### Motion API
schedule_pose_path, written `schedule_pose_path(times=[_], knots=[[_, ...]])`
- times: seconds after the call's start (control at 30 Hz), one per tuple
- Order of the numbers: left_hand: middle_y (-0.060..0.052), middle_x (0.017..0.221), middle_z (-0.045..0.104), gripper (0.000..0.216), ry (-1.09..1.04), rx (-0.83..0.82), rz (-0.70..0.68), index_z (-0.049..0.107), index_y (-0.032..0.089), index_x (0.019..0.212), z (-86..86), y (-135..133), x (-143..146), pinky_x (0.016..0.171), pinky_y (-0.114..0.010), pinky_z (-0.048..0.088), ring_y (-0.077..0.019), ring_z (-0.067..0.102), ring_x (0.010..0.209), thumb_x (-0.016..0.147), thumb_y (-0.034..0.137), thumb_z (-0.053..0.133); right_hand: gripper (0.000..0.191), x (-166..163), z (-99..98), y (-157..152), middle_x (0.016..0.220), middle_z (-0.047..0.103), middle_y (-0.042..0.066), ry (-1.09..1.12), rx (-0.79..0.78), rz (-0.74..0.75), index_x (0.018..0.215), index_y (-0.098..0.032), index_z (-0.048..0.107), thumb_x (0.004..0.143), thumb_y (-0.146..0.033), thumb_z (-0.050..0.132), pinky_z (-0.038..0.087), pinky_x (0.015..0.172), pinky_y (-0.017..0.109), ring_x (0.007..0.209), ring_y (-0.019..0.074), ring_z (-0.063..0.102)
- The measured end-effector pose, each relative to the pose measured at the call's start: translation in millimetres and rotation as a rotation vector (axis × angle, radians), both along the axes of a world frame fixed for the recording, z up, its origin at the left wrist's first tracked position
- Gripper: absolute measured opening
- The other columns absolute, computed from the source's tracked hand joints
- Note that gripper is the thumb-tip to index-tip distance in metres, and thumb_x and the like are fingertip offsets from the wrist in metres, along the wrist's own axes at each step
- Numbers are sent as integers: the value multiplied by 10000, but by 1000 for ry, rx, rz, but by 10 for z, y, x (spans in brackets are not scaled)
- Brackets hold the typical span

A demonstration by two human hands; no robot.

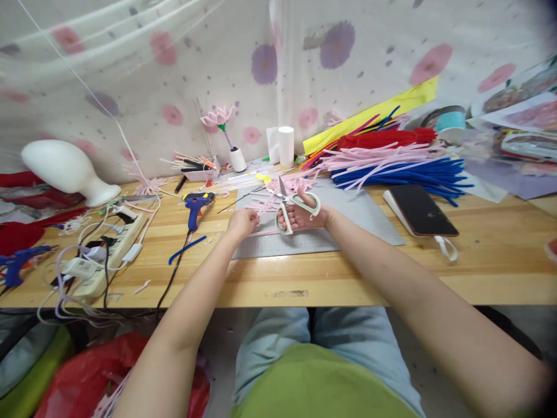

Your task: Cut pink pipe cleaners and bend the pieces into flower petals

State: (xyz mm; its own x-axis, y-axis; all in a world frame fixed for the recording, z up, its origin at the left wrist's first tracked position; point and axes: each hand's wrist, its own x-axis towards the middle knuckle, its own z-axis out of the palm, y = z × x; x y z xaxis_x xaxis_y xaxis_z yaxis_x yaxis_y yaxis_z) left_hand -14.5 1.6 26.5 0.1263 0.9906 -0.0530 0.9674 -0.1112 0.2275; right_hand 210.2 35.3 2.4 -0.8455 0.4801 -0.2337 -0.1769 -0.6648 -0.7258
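My right hand (308,217) has its thumb and fingers through the pale handles of a pair of scissors (283,199). The blades stand apart and point away from me, up and to the left. Left of them, the fingers of my left hand (244,224) pinch a pink pipe cleaner (270,233), whose length runs across to below my right hand. Just behind both hands lie cut pink pipe cleaner pieces (263,205) and a looser pink heap (292,183). All this is over a grey cutting mat (357,217).
Bundles of pink (383,158) and blue pipe cleaners (404,176) lie back right, near a phone (422,210). On the left are a blue glue gun (194,212), a power strip (115,249) with tangled cables, and a white foam head form (65,168). A pink flower (220,118) stands behind.
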Motion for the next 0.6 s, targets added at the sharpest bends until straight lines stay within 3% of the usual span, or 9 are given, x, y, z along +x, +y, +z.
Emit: schedule_pose_path(times=[0.13, 0.27, 0.6], knots=[[-55, 857, 689, 242, 52, 80, -169, 686, 208, 833, -56, -69, 38, 669, -239, 345, -166, 589, 829, 833, 282, 456, 753, -83, 22, -31, 819, 666, 145, 43, -19, -150, 923, -95, 594, 796, -733, 214, 519, 726, 356, 769, 206, 643], [-67, 915, 691, 255, 90, 84, -165, 683, 213, 883, -110, -118, 15, 693, -246, 355, -178, 596, 868, 845, 290, 443, 755, -168, 37, -108, 784, 663, 131, 69, -25, -259, 911, -109, 601, 787, -745, 214, 520, 728, 357, 745, 205, 640], [-70, 874, 696, 243, 93, 41, -51, 701, 218, 848, -16, -137, -6, 646, -256, 363, -193, 608, 829, 812, 293, 473, 794, -157, 76, -137, 873, 665, 149, 58, -30, -156, 973, -96, 599, 775, -762, 213, 502, 808, 379, 826, 214, 646]])
